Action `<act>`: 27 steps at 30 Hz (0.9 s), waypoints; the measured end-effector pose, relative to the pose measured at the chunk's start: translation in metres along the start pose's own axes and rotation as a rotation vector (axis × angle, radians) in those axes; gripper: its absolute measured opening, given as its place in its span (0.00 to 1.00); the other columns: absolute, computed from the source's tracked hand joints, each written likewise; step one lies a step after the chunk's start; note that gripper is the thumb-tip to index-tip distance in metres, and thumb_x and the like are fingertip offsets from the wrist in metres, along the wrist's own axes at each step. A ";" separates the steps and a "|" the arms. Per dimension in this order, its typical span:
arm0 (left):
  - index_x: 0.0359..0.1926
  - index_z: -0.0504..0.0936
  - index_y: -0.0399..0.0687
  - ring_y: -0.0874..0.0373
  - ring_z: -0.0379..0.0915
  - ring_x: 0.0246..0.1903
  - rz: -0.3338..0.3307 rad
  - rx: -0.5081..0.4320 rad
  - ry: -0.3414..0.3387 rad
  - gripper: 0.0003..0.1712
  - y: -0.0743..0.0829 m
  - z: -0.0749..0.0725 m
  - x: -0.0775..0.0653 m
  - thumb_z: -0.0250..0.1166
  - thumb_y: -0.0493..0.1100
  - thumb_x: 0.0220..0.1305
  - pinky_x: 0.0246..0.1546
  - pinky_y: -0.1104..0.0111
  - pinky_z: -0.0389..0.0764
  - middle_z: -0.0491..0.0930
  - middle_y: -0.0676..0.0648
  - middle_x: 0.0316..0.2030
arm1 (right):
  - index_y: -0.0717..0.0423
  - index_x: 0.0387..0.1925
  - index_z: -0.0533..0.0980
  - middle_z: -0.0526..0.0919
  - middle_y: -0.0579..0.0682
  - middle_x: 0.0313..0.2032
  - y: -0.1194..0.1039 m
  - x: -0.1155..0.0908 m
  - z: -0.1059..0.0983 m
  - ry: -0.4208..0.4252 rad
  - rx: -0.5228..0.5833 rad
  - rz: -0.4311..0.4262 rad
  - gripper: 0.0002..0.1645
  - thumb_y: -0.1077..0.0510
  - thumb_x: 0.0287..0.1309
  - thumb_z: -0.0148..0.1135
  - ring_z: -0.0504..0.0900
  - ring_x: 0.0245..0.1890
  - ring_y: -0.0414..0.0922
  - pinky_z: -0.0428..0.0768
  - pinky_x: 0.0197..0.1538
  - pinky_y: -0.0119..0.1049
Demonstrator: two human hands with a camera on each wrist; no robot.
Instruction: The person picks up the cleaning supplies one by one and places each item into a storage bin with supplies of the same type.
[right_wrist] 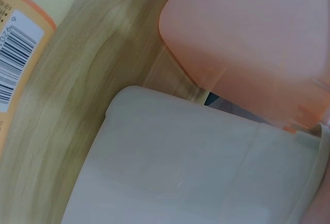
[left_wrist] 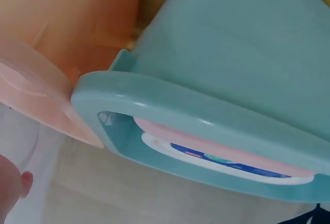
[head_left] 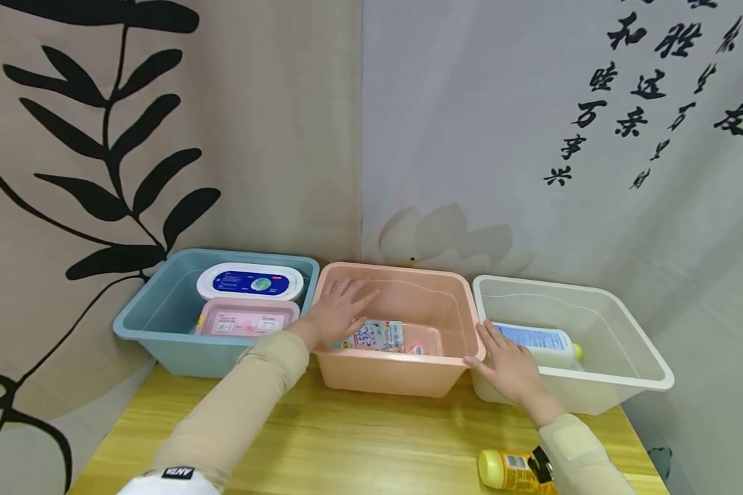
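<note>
free tabletop [head_left: 359, 440] before pink bin [head_left: 390, 375], orange bottle [head_left: 515, 471] blocking the right side

Table [head_left: 371, 440]: blue bin [head_left: 186, 354], pink bin [head_left: 384, 375], white bin [head_left: 588, 395], bottle [head_left: 514, 471].

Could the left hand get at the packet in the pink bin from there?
Probably yes: the left hand is at the left end of the pink bin, which has no lid, and nothing seems to cover the packet.
</note>
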State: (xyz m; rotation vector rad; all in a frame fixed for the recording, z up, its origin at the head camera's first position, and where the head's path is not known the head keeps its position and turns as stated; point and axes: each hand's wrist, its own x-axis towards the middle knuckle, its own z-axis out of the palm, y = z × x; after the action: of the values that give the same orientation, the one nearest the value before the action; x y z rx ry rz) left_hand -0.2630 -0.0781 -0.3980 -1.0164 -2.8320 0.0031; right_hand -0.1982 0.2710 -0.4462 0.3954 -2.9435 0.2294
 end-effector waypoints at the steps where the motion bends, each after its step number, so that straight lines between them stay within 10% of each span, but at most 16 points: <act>1: 0.73 0.50 0.56 0.42 0.40 0.72 -0.006 -0.006 0.003 0.34 0.000 -0.001 -0.002 0.45 0.57 0.69 0.69 0.42 0.41 0.48 0.44 0.73 | 0.56 0.70 0.56 0.58 0.58 0.70 -0.001 0.000 -0.001 0.003 0.001 -0.002 0.45 0.34 0.60 0.50 0.67 0.63 0.61 0.68 0.56 0.64; 27: 0.73 0.52 0.55 0.36 0.39 0.71 -0.127 -0.135 0.056 0.39 -0.017 -0.007 -0.071 0.50 0.62 0.65 0.64 0.33 0.41 0.47 0.45 0.73 | 0.57 0.71 0.53 0.55 0.59 0.70 0.000 0.000 -0.002 -0.037 0.009 -0.007 0.46 0.33 0.61 0.47 0.65 0.64 0.62 0.66 0.57 0.65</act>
State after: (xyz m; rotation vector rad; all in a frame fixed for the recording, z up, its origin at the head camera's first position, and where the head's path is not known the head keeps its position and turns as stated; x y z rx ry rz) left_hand -0.2190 -0.1362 -0.3990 -0.8432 -2.8721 -0.2287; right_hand -0.1982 0.2715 -0.4442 0.4153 -2.9776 0.2366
